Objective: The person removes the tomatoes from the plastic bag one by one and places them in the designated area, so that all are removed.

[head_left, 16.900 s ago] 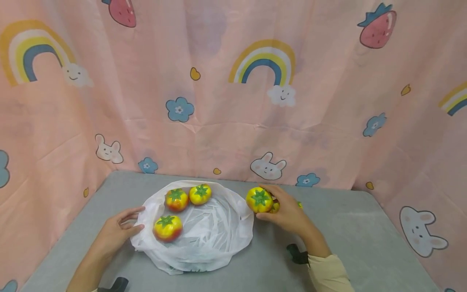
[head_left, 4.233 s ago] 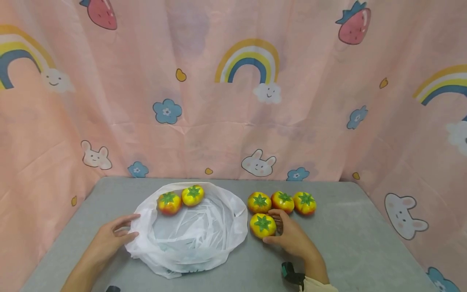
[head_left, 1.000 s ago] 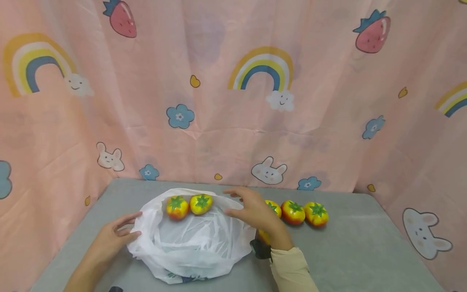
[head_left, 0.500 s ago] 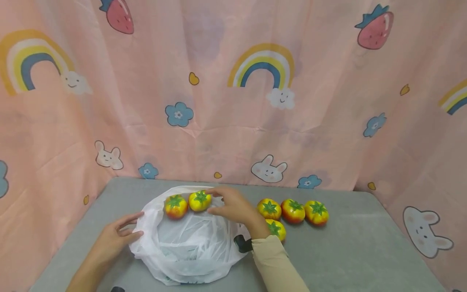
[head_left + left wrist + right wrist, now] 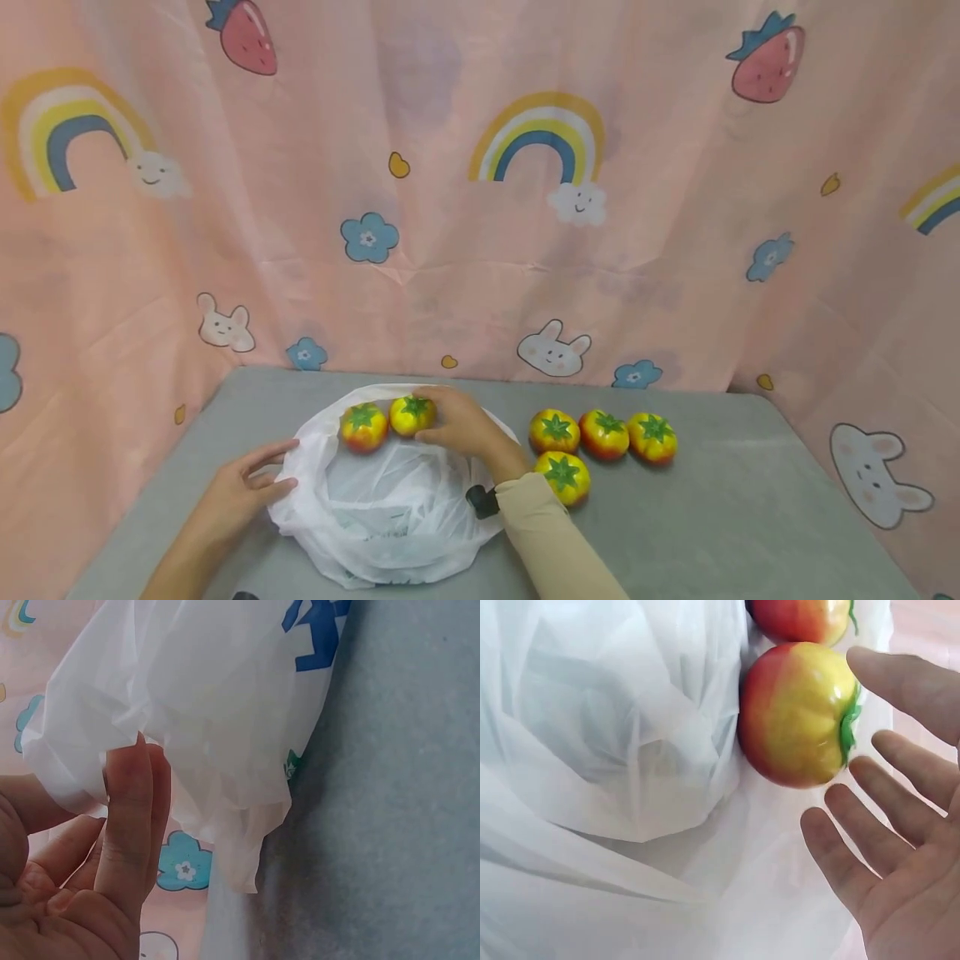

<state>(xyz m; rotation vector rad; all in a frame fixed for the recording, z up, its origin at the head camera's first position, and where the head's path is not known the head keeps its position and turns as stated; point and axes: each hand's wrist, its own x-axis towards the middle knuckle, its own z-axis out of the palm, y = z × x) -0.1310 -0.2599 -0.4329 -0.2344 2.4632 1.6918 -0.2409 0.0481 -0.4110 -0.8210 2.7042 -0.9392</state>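
Observation:
A white plastic bag point(image 5: 390, 533) lies with its mouth wide apart on the grey table. My left hand point(image 5: 243, 483) touches its left side, the thumb and fingers spread against the plastic. Inside, by the back rim, sit two red-and-yellow toy tomatoes with green star-shaped tops: a left tomato point(image 5: 364, 427) and a right tomato point(image 5: 409, 417). Over the bag's back right my right hand point(image 5: 465, 421) reaches to the right tomato point(image 5: 799, 712). Its fingers are spread around that tomato, and the right wrist view shows a gap between fingertips and fruit.
Outside the bag, to its right, more toy tomatoes sit close together: three in a back row point(image 5: 603, 435) and one front tomato point(image 5: 564, 479). A pink patterned curtain point(image 5: 450, 208) hangs behind the table point(image 5: 750, 517).
Since the oldest frame, one tomato has left the bag, and the front tomato was set down on the right. Over the last second my right hand moved left to the bag's right tomato.

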